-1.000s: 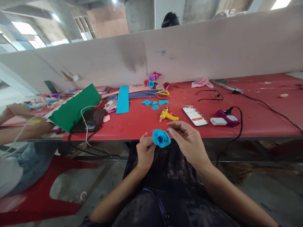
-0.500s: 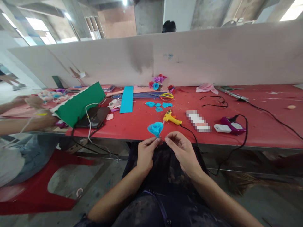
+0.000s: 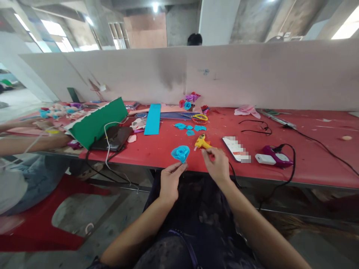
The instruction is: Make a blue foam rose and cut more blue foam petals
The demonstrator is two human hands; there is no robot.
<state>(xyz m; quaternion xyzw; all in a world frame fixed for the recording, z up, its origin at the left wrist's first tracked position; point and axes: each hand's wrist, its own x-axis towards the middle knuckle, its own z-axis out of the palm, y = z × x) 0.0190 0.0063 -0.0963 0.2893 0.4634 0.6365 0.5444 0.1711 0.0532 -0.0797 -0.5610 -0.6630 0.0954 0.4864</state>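
Observation:
My left hand (image 3: 170, 181) pinches the base of a blue paper flower (image 3: 181, 153) above the table's front edge. To its right, my right hand (image 3: 217, 164) is at the handle of a yellow glue gun (image 3: 201, 141), fingers curled; whether they grip it is hard to make out. The gun lies on the red table with its nozzle toward the flower. Several blue paper petals (image 3: 190, 132) lie behind the gun, near yellow-handled scissors (image 3: 199, 118).
A phone (image 3: 236, 149) and a purple power socket (image 3: 276, 157) with cables are on the right. A green board (image 3: 98, 121) leans at left beside a person's arms (image 3: 36, 138). Behind stand small paper flowers (image 3: 192, 98) and a blue strip (image 3: 153, 119).
My right hand has moved away from the flower, forward and right to the glue gun's handle. The flower in my left hand has shifted slightly left, and the view has tilted a little.

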